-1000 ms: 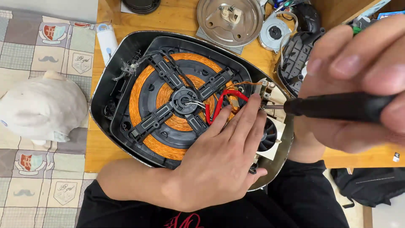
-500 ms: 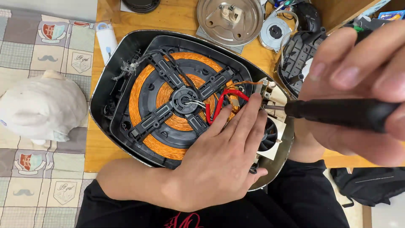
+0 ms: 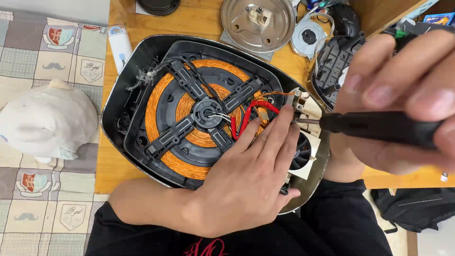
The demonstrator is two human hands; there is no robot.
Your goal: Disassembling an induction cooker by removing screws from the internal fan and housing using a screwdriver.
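An opened induction cooker (image 3: 142, 61) lies on a wooden table, its copper coil (image 3: 156, 102) and black cross-shaped holder showing. My left hand (image 3: 246, 180) rests flat on the coil's right side, fingers spread beside the red wires (image 3: 251, 116). My right hand (image 3: 403, 95), close to the camera, grips a black-handled screwdriver (image 3: 379, 128). The screwdriver's tip touches the small terminal block (image 3: 298, 102) at the coil's right edge. A black fan (image 3: 301, 151) sits just below that spot.
A round metal plate (image 3: 258, 23), a small fan (image 3: 308, 35) and a black plastic part (image 3: 339, 57) lie at the table's far side. A white tube (image 3: 119, 45) is by the cooker's upper left. A white plush toy (image 3: 45, 118) lies on patterned bedding at left.
My right hand has shifted slightly on the screwdriver handle; the tip stays at the terminal block. The left hand has not moved.
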